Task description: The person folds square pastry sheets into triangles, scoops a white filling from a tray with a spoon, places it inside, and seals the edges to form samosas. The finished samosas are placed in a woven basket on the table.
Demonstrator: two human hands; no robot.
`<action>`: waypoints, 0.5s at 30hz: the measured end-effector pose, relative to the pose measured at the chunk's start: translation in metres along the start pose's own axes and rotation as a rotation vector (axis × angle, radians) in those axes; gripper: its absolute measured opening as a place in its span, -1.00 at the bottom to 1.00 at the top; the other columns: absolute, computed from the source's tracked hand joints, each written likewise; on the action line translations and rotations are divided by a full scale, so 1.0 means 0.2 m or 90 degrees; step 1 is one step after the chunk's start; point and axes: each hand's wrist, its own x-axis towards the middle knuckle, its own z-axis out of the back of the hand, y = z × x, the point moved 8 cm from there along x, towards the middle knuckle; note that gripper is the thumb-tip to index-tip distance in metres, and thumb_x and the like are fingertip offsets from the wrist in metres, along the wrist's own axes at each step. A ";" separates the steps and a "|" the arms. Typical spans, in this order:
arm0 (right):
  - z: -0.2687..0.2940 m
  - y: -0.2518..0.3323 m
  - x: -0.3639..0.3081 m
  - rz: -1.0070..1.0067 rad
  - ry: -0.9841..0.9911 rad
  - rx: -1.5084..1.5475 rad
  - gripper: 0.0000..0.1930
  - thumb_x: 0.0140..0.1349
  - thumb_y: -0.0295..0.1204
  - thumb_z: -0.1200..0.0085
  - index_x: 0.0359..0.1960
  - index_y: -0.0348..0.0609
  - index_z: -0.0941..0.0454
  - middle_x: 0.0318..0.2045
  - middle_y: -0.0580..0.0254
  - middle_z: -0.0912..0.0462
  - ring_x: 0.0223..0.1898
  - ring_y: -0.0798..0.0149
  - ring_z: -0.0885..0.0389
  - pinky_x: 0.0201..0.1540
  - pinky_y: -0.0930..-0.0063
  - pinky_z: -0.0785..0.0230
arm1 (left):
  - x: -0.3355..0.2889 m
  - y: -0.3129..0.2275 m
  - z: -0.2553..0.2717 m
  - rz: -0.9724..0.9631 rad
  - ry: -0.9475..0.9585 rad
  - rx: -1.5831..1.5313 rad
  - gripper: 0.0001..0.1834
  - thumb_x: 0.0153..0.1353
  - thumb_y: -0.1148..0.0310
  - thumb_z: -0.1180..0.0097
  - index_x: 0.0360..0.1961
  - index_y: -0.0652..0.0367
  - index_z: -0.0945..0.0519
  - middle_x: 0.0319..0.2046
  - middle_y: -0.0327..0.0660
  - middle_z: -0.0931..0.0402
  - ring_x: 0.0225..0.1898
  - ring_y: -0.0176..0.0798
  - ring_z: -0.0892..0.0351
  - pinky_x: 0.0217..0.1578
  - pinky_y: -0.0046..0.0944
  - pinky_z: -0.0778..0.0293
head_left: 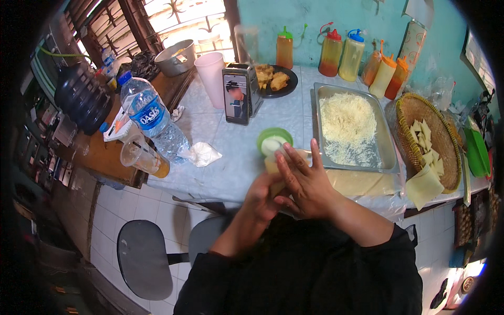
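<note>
Above the table's (231, 173) near edge, the left hand (258, 195) curled around a pale wrapper (271, 164), probably to steady it, while the right hand (307, 184) lay over it, fingers spread — perhaps pressing. A green bowl (266, 134) sat just beyond, likely for easy reach.

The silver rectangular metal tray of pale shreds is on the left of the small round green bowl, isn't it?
Not left: the head view shows the silver rectangular metal tray of pale shreds on the right of the small round green bowl.
</note>
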 end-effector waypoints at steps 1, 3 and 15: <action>-0.01 0.00 0.02 -0.001 0.005 0.011 -0.15 0.01 -0.06 -0.15 0.26 -0.30 -0.09 0.18 -0.05 -0.29 0.33 -0.04 -0.03 0.20 -0.47 0.33 | 0.00 -0.01 0.01 0.001 0.004 0.003 -0.62 0.25 0.39 0.14 0.09 0.24 -0.32 -0.05 -0.10 -0.43 -0.06 -0.20 -0.48 -0.15 -0.26 -0.49; -0.04 0.00 0.05 -0.016 0.025 0.012 -0.19 0.05 -0.08 -0.11 0.26 -0.28 -0.10 0.20 -0.06 -0.26 0.35 -0.05 0.04 0.23 -0.43 0.38 | 0.00 -0.04 0.05 0.003 0.011 0.012 -0.63 0.25 0.41 0.15 0.08 0.27 -0.32 -0.01 -0.07 -0.40 -0.02 -0.17 -0.46 -0.12 -0.27 -0.49; -0.40 -0.27 -0.33 -0.725 -0.040 1.109 -0.52 0.25 -0.30 0.09 0.17 -0.17 -0.15 -0.25 0.04 -0.52 -0.40 0.18 -0.56 -0.33 0.33 -0.42 | 0.25 -0.64 0.08 -0.166 0.143 -0.001 -0.36 -0.08 0.75 0.11 0.14 0.34 -0.23 0.11 0.06 -0.30 0.18 0.06 -0.28 0.23 0.09 -0.20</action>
